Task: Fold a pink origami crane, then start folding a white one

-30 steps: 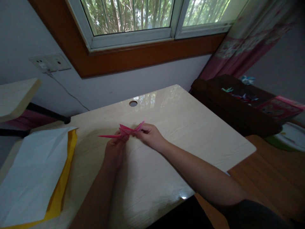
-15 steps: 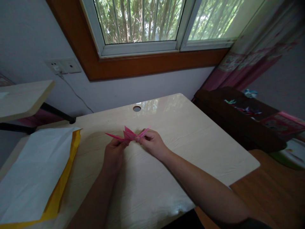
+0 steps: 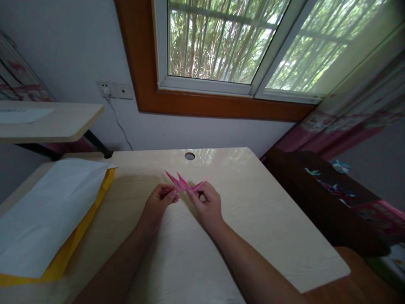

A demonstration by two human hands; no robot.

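Since the earlier frames the head has tipped up and turned, so more of the window (image 3: 221, 46) shows, and the folded pink paper (image 3: 182, 184) has swung: its long points, which lay out toward the left before, now rise up and away from the hands. The left hand (image 3: 158, 204) is closed on the paper's left underside, fingertips pinching it from below. The right hand (image 3: 205, 202) is closed on the right-hand point, thumb and forefinger pinching it. The two hands sit just beside each other, with the paper held between them a little above the table (image 3: 268, 228), near the middle of its far half. Behind the paper, close to the far edge, is a round cable hole (image 3: 190, 156). On the left of the table lies a white sheet (image 3: 47, 211) on top of a yellow sheet (image 3: 79, 236), whose edge shows along the right and near sides; both are well apart from the hands. A second, higher tabletop (image 3: 47, 122) stands further left, with a wall socket (image 3: 115, 90) and its cable above it. To the right of the table is a dark cabinet (image 3: 322, 202) with small coloured paper pieces (image 3: 329, 181) on top, too blurred to tell apart, and a pink patterned curtain (image 3: 348, 122) hangs behind it.
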